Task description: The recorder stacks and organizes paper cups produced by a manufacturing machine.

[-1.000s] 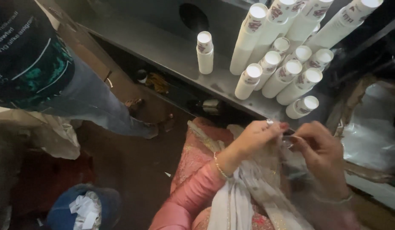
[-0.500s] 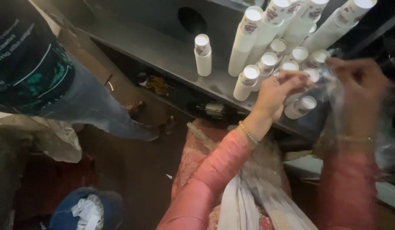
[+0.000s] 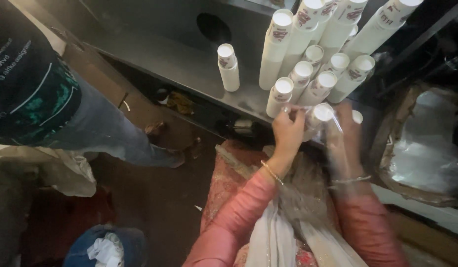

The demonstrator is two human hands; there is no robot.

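Both hands pinch clear plastic wrap [image 3: 333, 121] round cup stack [image 3: 322, 113] | left hand [image 3: 288, 131], right hand [image 3: 345, 126] blurred | risen from lap to shelf [image 3: 189, 64] | sleeve coming off

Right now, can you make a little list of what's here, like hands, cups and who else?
left hand: pinches clear plastic wrap at a cup stack
right hand: blurred, on the same wrap
stacks: many white paper cup stacks on a grey shelf
lone stack: short, apart on the left
sleeves: pink
other person: stands at left, dark shirt, jeans
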